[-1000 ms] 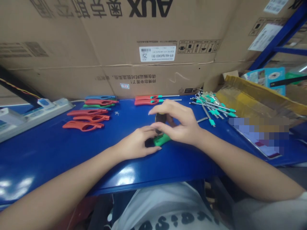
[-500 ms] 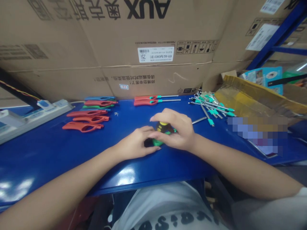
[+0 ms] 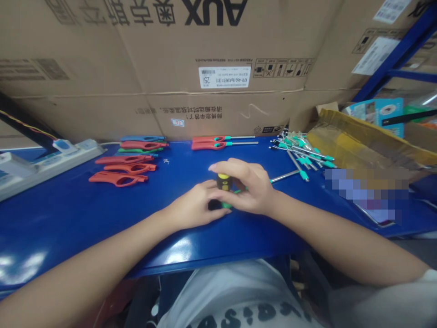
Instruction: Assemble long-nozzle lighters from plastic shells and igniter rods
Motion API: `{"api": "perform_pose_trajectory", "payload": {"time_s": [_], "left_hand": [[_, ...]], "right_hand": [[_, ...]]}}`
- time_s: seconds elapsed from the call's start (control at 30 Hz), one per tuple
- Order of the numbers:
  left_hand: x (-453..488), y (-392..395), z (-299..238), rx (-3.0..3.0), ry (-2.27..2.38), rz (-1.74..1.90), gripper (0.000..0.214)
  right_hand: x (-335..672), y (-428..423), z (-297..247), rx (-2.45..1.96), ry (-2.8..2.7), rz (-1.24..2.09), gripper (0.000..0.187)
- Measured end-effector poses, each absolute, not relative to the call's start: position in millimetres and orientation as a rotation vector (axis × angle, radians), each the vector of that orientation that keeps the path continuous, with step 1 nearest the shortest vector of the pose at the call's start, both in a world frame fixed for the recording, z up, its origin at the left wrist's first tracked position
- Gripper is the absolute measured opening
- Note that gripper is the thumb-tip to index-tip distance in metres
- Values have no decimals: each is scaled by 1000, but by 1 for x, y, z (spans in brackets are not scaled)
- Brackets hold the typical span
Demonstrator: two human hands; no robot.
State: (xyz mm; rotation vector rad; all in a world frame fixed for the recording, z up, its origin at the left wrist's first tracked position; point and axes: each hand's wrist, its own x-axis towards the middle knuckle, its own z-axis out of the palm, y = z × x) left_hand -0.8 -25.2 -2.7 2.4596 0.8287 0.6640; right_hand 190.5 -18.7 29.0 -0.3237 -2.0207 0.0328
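My left hand and my right hand meet at the middle of the blue table. Between them lies a green lighter handle, mostly hidden, with its metal tube sticking out to the right. My right hand's fingers are closed round a small black part with a yellow top, set upright on the handle. My left hand is curled, its fingertips pressed on the handle's left end.
Red, green and blue handle shells lie at the left. Two assembled red lighters lie at the back, several tube pieces with teal ends at the right. A white power strip is far left; cardboard boxes stand behind.
My right hand has dropped from raised, arched fingers to a tighter grip low on the handle. The black part's yellow top has come into sight. My left hand stays put.
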Motion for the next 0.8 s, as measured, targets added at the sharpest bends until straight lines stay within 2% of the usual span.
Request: {"api": "perform_pose_trajectory", "payload": {"time_s": [0.13, 0.2, 0.4, 0.6, 0.67, 0.8], "left_hand": [[0, -25, -5, 2519, 805, 658, 23], [0, -25, -6, 2530, 808, 667, 20], [3, -37, 5, 2607, 1044, 526, 30], [1, -54, 28, 2751, 1410, 32, 33], [3, -57, 30, 2768, 1442, -17, 35], [6, -51, 26, 2771, 1406, -58, 32]], "right_hand": [[192, -17, 32, -325, -2084, 397, 33], [194, -16, 34, -383, -2065, 464, 31], [212, -11, 49, -419, -2150, -22, 25], [251, 1, 83, -942, -1733, -169, 27], [268, 10, 83, -1105, -1765, -324, 28], [295, 28, 64, -1319, -1898, -481, 16]]}}
